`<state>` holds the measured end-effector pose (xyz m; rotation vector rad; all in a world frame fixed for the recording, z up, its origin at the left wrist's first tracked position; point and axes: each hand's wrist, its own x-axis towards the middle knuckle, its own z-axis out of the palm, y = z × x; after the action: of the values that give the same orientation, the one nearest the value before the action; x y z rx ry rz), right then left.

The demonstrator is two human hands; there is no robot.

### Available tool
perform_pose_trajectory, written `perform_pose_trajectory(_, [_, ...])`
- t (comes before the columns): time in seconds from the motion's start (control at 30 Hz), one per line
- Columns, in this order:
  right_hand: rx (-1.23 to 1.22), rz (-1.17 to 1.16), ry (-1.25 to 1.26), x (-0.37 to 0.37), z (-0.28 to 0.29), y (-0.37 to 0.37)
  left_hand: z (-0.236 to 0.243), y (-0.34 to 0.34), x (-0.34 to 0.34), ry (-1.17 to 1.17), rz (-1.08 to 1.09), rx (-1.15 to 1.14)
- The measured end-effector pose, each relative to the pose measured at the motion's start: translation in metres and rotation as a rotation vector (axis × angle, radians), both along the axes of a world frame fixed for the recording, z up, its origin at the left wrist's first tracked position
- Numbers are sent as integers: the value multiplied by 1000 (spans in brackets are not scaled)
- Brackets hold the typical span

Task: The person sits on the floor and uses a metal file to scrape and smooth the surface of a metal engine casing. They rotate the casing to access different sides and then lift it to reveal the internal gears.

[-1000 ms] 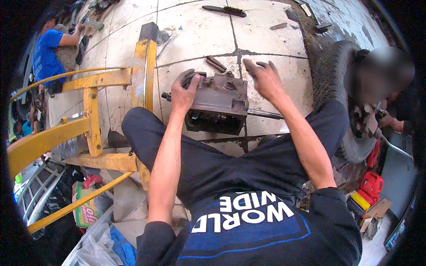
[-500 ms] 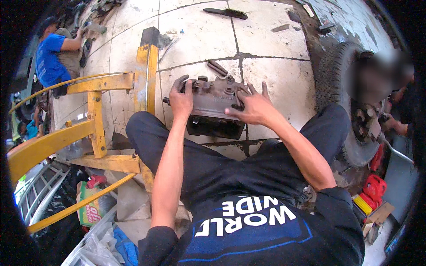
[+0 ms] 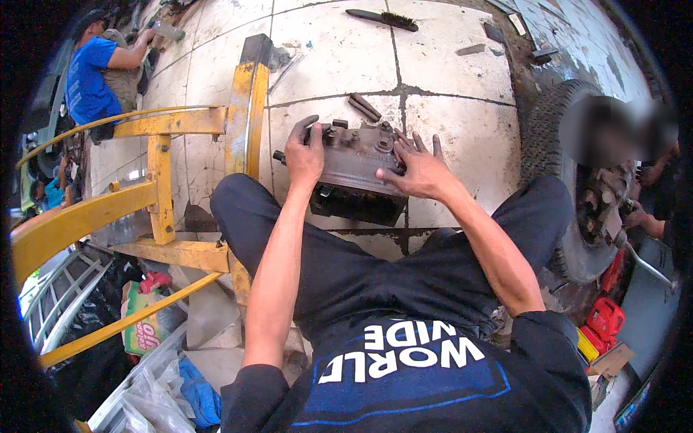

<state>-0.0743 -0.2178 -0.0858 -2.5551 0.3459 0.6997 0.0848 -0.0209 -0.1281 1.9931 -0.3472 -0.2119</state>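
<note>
both hands are at a dark, grimy metal casing (image 3: 350,169) that sits on the tiled floor (image 3: 462,155) btwn the person's bent knees, its dark open side facing the body & a shaft stub (image 3: 279,156) poking out its l end.

l hand (image 3: 304,153) is at the l end, thumb & fingers part bent w/ a small gap at the tips; can't tell if it really grips, as the underside of the hand is hidden. r hand (image 3: 420,170) lies over the r end, fingers spread wide, thumb pointing in across the top; it's pressing or resting, not closed round anything afaict.

step in hand looks like handling/steadying the casing by its two ends. any next move of it prob calls for a firmer hold at both ends, r fingers closing in first, since it looks heavy & maybe greasy.

two short rods (image 3: 364,107) lie just beyond the casing, a wire brush (image 3: 382,19) well apart further out. yellow frame (image 3: 162,195) on the l, big tyre (image 3: 552,137) on the r.
</note>
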Motion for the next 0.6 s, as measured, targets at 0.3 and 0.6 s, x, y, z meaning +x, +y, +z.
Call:
perform_pose_trajectory(0.3, [-105, -99, -41, -12, 15, 26, -1, 2, 2, 127, -69, -132])
perform_pose_trajectory(0.6, [-150, -177, -35, 1, 8, 35, -1, 9, 12, 293, -287, -202])
